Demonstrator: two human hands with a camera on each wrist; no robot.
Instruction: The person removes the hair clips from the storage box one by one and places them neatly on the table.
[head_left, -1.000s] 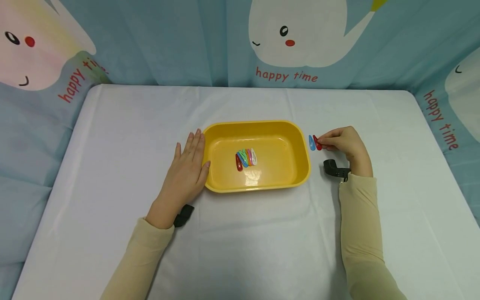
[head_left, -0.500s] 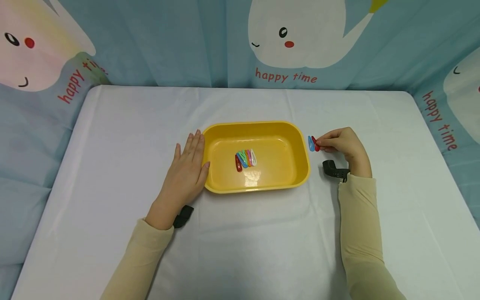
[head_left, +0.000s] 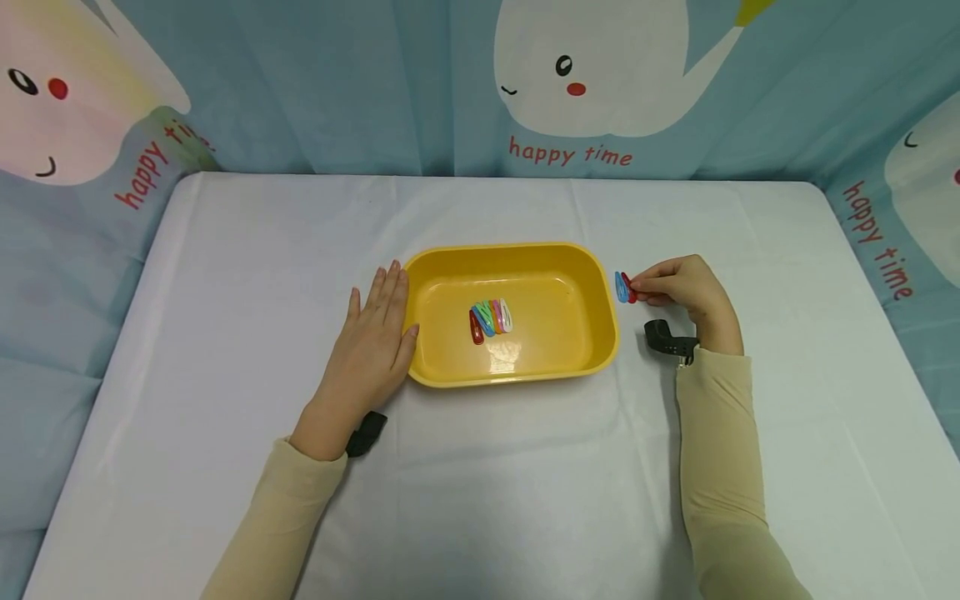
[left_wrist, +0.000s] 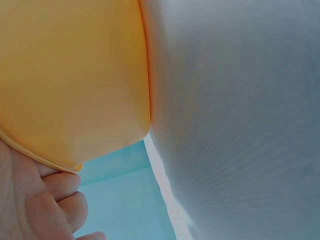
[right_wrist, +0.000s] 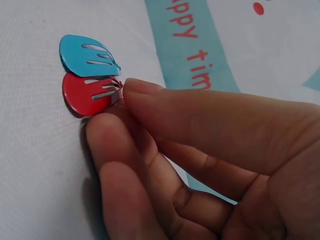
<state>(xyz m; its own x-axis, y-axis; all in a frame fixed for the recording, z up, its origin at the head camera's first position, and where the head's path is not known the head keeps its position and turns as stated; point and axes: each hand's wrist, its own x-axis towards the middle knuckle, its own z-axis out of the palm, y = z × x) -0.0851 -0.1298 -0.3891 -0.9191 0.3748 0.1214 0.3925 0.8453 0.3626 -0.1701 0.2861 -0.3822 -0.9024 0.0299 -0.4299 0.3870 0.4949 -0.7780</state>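
Note:
My right hand [head_left: 681,283] pinches a red snap hair clip [right_wrist: 90,97] between thumb and fingers, low over the cloth just right of the tray. Against its side lies a blue hair clip [right_wrist: 87,55], the two lined up edge to edge. With straight fingers, my left hand [head_left: 371,333] rests along the left rim of a yellow tray [head_left: 570,312]. From below, the left wrist view shows fingers [left_wrist: 62,187] touching the rim of that tray. Inside the tray, left of its middle, several coloured hair clips [head_left: 491,317] lie in a row, a dark red one [head_left: 476,327] at the left end.
White cloth [head_left: 480,483] covers the table around the tray. A blue curtain [head_left: 337,92] with whale prints hangs behind the table and at both sides. Black wrist cameras [head_left: 367,433] are worn at both wrists.
My right hand has shifted slightly left, bringing the red hair clip up against the blue one. My left hand keeps its place on the tray, and the clips inside lie as before.

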